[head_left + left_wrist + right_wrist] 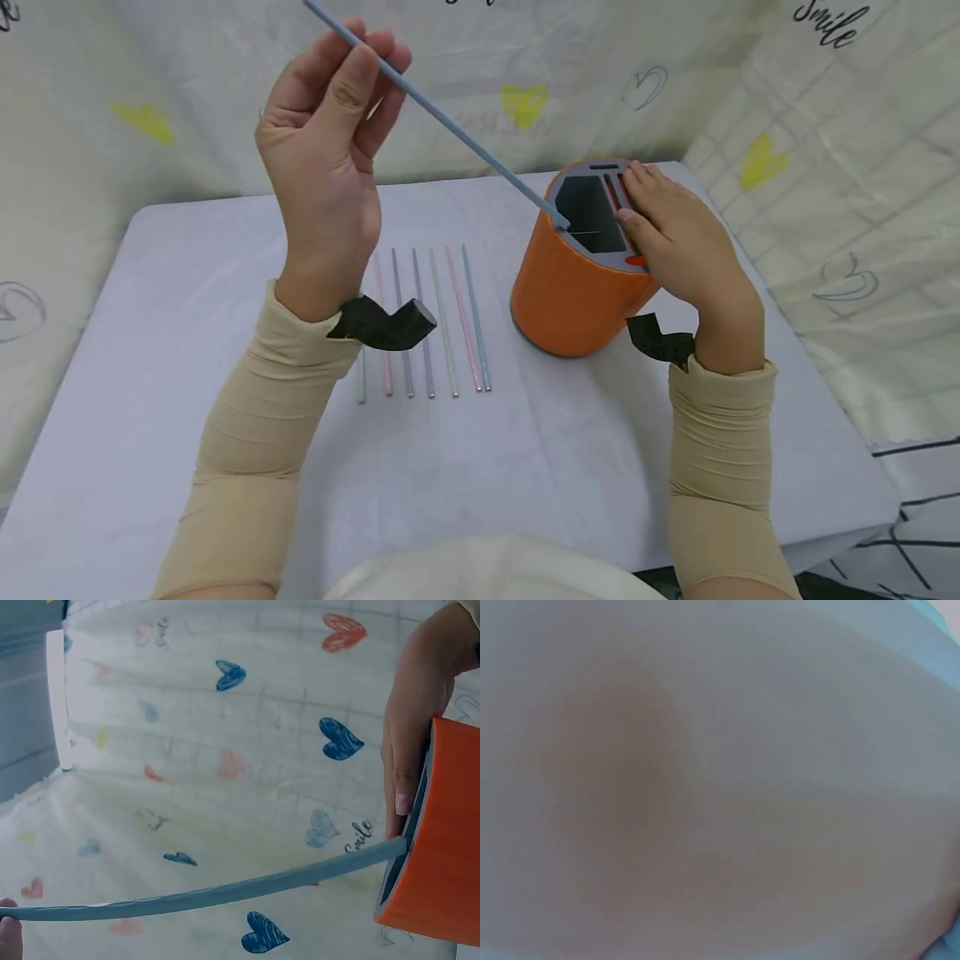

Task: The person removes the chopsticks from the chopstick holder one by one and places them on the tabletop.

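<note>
My left hand [330, 133], raised over the table, pinches a long thin light-blue stick [465, 137] near its upper end. From there the stick slants down to the right, its lower tip at the near rim of an orange round holder [573, 292]. The holder has a grey top with one large opening and several narrow slots. On the right side of that top rests my right hand [678, 229], fingers laid out over it. In the left wrist view the stick [210, 896] bows slightly and meets the holder [450, 840]. The right wrist view is a blur.
Several thin pink, purple, green and blue sticks [427, 325] lie side by side on the white-covered table [465, 475], left of the holder. A pale cloth backdrop [450, 125] with hearts and writing stands behind and beside the table.
</note>
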Demonstrator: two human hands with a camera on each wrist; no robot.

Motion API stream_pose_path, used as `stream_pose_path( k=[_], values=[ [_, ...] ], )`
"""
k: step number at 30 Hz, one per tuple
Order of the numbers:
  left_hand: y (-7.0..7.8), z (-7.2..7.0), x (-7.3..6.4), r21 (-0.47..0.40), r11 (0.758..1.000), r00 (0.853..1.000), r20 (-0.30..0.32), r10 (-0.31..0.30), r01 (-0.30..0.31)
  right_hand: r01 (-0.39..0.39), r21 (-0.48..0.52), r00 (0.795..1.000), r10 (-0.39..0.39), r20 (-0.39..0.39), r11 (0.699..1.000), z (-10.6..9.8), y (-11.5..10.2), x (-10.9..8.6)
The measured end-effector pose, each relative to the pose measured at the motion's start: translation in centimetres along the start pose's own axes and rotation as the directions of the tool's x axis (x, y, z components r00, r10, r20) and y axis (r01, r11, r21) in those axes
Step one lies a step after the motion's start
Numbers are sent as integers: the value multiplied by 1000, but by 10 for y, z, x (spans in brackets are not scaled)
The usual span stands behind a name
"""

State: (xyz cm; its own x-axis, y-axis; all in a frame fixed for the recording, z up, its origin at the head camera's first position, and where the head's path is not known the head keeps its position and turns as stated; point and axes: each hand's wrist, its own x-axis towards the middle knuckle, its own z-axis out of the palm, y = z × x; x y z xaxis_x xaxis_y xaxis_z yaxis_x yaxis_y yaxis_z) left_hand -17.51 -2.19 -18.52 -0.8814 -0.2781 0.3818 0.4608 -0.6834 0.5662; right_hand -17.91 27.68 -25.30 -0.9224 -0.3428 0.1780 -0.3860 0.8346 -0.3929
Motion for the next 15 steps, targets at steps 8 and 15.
stream_pose_path(
  k=[8, 15],
  values=[
    [18, -41, 10, -115, 982, 977, -140, -163, 148, 1, 4, 1000, -1, 5, 1000, -2, 2, 0],
    [23, -84, 12, -56, 949, 933, -173, -316, 311, -10, 15, 1000, 10, 0, 1000, -5, 5, -2]
  ],
)
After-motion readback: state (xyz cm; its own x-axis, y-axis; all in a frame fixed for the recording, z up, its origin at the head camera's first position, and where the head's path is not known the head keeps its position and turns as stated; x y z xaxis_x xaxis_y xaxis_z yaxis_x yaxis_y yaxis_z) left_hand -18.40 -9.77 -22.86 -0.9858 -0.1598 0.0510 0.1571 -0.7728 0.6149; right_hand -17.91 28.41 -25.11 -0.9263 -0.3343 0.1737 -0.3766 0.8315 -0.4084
